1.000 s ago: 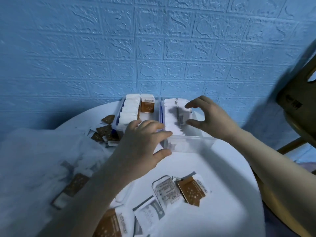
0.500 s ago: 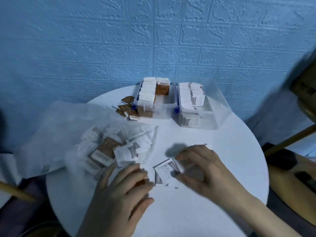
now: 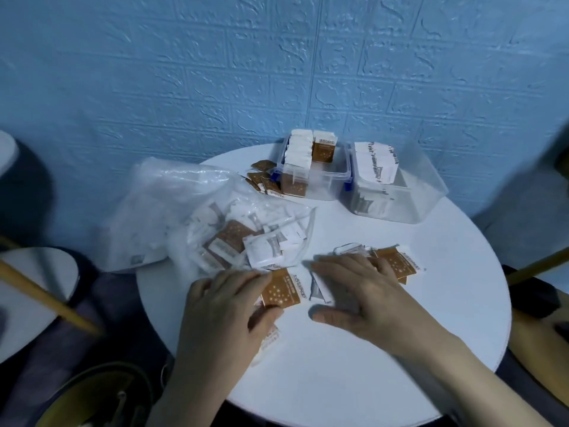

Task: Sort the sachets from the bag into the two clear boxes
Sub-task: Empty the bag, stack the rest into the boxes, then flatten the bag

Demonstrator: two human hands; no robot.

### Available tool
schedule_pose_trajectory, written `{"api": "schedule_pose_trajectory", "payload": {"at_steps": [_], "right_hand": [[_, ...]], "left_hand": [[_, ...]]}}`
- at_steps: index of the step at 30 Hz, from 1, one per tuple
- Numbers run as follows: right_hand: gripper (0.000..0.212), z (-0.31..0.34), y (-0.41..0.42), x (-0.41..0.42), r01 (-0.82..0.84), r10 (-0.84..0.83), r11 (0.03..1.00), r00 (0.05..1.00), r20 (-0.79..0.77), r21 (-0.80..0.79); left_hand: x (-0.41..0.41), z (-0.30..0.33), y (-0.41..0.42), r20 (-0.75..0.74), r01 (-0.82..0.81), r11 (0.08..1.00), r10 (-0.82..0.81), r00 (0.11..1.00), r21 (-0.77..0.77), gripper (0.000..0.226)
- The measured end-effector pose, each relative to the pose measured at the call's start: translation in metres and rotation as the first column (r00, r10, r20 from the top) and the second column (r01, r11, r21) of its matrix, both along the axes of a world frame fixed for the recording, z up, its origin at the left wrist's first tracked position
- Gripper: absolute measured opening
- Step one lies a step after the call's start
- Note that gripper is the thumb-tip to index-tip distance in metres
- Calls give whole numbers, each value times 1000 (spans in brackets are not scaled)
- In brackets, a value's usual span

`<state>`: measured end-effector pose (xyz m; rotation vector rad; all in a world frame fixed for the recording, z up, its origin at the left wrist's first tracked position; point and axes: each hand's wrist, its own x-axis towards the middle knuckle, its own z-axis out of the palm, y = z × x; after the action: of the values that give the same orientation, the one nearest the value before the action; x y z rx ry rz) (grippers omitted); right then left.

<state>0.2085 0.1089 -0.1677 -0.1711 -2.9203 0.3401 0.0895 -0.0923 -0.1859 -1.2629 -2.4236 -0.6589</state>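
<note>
Both hands down flat on the round white table (image 3: 354, 380). The left hand (image 3: 221, 315) lies with its grip open, fingers straight, resting on a brown star-printed sachet (image 3: 281, 292). The right hand (image 3: 363, 297) spreads its fingers over white sachets (image 3: 320, 289), grip open too, with another brown sachet (image 3: 397, 261) just beside it. The crumpled clear plastic bag (image 3: 197, 217) lies left, sachets inside. Two clear boxes stand at the back: the blue-latched box (image 3: 317, 171) and the plain clear box (image 3: 400, 186), both partly filled.

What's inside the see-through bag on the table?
The clear bag holds a jumble of sachets: white ones and at least one brown one. Crinkled plastic hides whatever lies deeper and farther left, so I cannot count them.
</note>
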Motion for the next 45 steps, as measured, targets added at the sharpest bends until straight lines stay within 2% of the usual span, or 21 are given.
{"api": "schedule_pose_trajectory", "payload": {"at_steps": [4,7,10,13,16,19,23,26,30,35,37,42,45], "right_hand": [[68,-2,1,10,23,-24,1000,1000,-15,-17],[61,-5,1,15,22,-24,999,998,-64,-37],[57,-9,0,22,32,-38,998,994,-99,-61],[53,-13,-2,26,33,-44,997,988,-147,-76],[50,-10,-9,24,30,-42,998,979,-201,-59],[50,0,-24,12,-69,58,996,976,-210,-48],[47,-4,-40,-5,-290,291,957,955,-61,10],[38,-7,-36,-6,-229,232,973,969,-85,34],[44,-9,-20,5,-102,111,993,981,-161,65],[59,-7,-1,22,-13,11,1000,990,-138,-17],[60,-6,0,20,-22,21,1000,990,-137,-8],[63,3,-10,-4,-88,92,995,989,-113,39],[59,9,-14,-20,-73,73,997,997,-37,-11]], "left_hand": [[-3,1,-6,25,48,994,-51,998,100,47],[1,4,-19,-9,66,982,-65,998,175,43],[10,-2,-37,-45,87,989,-82,996,119,46],[20,-13,-49,-9,133,991,-133,991,32,54],[28,-16,-54,40,174,985,-174,984,16,47],[34,-14,-53,96,206,979,-206,974,6,43],[38,-12,-51,122,217,976,-215,969,-7,40],[39,-9,-51,133,208,978,-209,969,18,38],[40,-7,-50,118,200,979,-202,972,29,40],[37,-3,-41,87,227,974,-225,971,-13,46],[39,0,-38,45,278,961,-278,960,1,39],[45,1,-29,-176,346,938,-339,924,8,18],[43,0,-29,-175,347,934,-328,928,91,17]]}}
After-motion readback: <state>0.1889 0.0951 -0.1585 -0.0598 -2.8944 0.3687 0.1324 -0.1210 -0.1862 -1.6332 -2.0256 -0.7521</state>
